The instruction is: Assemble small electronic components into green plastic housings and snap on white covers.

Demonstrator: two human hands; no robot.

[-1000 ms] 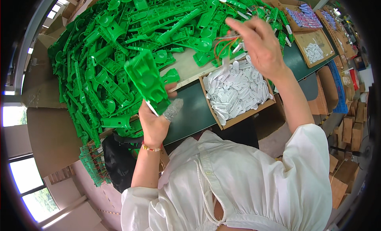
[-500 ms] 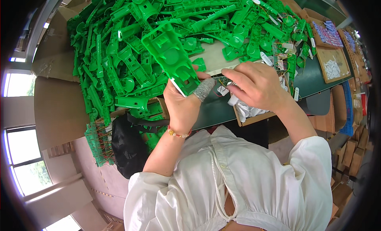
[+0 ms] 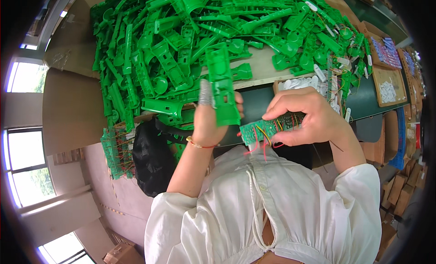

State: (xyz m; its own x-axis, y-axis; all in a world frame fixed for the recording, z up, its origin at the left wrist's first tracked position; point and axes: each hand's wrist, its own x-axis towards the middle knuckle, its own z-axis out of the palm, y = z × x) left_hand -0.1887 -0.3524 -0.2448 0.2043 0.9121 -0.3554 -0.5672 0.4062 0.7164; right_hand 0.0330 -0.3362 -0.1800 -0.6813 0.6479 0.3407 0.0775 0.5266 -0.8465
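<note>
My left hand (image 3: 210, 123) is closed round a long green plastic housing (image 3: 221, 80), held upright with its hollow, ribbed side showing. Grey tape (image 3: 205, 92) wraps the thumb of that hand, which lies along the housing's left edge. Between thumb and fingers, my right hand (image 3: 311, 116) pinches a narrow green circuit board (image 3: 254, 131) with red, yellow and dark wires hanging from it. The board's left end is close to the housing's lower end; I cannot tell whether they touch.
A large heap of green housings (image 3: 177, 50) covers the table ahead. A box of white parts (image 3: 306, 82) stands beyond my right hand. Wired boards (image 3: 116, 152) are stacked at the left, beside a black bag (image 3: 152, 162). Trays of small parts (image 3: 388, 89) lie far right.
The housing has turned from a leftward tilt to nearly upright. My right hand has moved down and toward me with the circuit board, now showing its wired face.
</note>
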